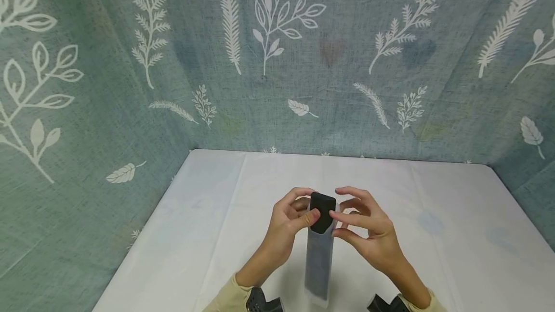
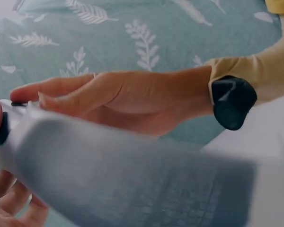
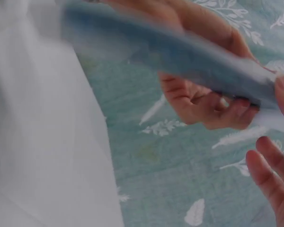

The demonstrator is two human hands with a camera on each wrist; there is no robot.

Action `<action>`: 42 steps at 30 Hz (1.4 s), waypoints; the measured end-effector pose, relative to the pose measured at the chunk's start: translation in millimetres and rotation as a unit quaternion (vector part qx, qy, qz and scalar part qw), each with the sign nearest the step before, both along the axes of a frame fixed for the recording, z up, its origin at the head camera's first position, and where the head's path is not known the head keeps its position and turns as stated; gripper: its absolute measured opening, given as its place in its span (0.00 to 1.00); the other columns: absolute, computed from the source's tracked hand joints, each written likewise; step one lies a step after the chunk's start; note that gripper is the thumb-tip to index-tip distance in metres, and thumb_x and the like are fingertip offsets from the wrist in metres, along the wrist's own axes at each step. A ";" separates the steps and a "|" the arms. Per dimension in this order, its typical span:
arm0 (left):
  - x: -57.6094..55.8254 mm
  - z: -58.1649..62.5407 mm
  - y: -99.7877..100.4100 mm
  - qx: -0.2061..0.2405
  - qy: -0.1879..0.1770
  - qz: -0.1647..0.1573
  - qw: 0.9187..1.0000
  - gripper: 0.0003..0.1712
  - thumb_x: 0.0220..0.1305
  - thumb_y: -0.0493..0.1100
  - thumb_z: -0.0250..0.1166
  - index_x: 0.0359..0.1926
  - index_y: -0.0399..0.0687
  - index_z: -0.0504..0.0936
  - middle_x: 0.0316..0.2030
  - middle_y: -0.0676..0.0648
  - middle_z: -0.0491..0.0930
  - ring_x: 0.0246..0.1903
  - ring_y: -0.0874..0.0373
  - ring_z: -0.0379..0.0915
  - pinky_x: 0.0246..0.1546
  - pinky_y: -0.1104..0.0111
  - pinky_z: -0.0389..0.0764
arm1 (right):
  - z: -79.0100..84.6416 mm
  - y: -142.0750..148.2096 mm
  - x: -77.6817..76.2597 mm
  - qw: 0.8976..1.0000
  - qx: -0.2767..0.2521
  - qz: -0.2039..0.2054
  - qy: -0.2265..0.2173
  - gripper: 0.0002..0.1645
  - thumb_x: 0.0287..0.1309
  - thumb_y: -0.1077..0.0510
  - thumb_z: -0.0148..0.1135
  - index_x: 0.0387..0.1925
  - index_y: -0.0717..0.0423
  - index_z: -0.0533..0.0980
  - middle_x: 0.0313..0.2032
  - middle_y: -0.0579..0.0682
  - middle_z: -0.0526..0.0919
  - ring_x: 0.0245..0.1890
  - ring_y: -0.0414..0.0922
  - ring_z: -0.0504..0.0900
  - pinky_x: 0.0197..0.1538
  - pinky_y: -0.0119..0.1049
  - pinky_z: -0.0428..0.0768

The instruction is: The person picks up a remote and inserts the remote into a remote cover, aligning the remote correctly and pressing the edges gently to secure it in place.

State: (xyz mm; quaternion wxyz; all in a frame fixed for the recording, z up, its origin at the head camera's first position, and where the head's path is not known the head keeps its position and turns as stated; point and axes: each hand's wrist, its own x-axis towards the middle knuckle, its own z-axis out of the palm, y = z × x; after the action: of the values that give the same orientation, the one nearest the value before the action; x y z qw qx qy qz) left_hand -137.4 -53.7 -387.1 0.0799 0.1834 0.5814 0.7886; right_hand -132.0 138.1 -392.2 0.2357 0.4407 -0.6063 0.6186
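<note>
A black, round-cornered flat object (image 1: 323, 206) sits at the upper end of a long, translucent plastic sleeve (image 1: 318, 268). Its exact kind I cannot tell. My left hand (image 1: 284, 227) grips this upper end from the left, thumb across the black face and fingers behind. On the other side, my right hand (image 1: 373, 235) pinches at the sleeve's edge with thumb and index finger, its remaining fingers spread. The left wrist view shows the sleeve (image 2: 118, 165) broad and blurred, greyish inside. In the right wrist view the sleeve (image 3: 180, 56) slants across the left hand (image 3: 203, 101).
A white-covered table (image 1: 243, 196) lies beneath both hands. Behind it and along the sides hangs a green-grey curtain (image 1: 260, 105) with white leaf prints. Dark devices are strapped to the left wrist (image 1: 260, 302) and right wrist (image 1: 386, 305).
</note>
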 end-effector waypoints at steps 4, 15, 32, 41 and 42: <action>-1.8 -0.9 -1.0 -0.004 0.007 -0.031 0.999 0.21 0.62 0.39 0.64 0.53 0.33 0.72 0.38 0.44 0.80 0.37 0.53 0.79 0.43 0.62 0.78 | 13.5 -1.6 2.5 0.999 0.019 0.019 0.030 0.16 0.47 0.66 0.70 0.42 0.61 0.84 0.57 0.72 0.68 0.48 0.49 0.76 0.34 0.30 0.78; -5.1 0.4 -3.5 -0.024 0.007 -0.091 0.996 0.22 0.63 0.42 0.64 0.55 0.38 0.73 0.49 0.42 0.72 0.39 0.52 0.80 0.42 0.63 0.80 | 30.4 -2.8 12.3 0.995 0.076 -0.016 0.070 0.07 0.48 0.65 0.70 0.30 0.58 0.79 0.56 0.70 0.72 0.58 0.56 0.70 0.57 0.34 0.72; 1.9 -5.3 -2.8 -0.069 0.046 -0.051 0.995 0.20 0.62 0.38 0.64 0.53 0.34 0.78 0.45 0.42 0.78 0.38 0.56 0.79 0.35 0.71 0.80 | 22.9 -2.8 1.8 0.993 0.070 -0.025 0.088 0.10 0.47 0.64 0.71 0.26 0.59 0.74 0.45 0.62 0.81 0.40 0.51 0.79 0.40 0.28 0.77; 3.4 -0.3 1.3 -0.068 0.021 0.038 0.997 0.23 0.58 0.36 0.68 0.56 0.37 0.77 0.49 0.41 0.78 0.33 0.59 0.77 0.36 0.70 0.80 | 0.8 3.5 6.0 0.980 0.066 -0.011 -0.188 0.21 0.49 0.76 0.65 0.43 0.62 0.67 0.54 0.59 0.72 0.44 0.48 0.81 0.28 0.40 0.83; 3.4 -0.2 1.1 -0.066 0.021 0.036 0.997 0.24 0.58 0.36 0.68 0.56 0.37 0.77 0.49 0.40 0.77 0.34 0.59 0.77 0.37 0.69 0.81 | 0.4 4.1 7.3 0.976 0.044 0.003 -0.215 0.21 0.51 0.77 0.63 0.45 0.64 0.66 0.54 0.59 0.71 0.41 0.48 0.81 0.24 0.41 0.82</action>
State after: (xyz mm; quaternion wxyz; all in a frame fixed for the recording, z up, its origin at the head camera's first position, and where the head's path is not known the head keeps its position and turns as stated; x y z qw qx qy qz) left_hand -134.0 -52.6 -387.3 0.0513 0.1727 0.6401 0.7469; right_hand -124.8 142.2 -391.8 0.0785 0.3087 -0.6682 0.6724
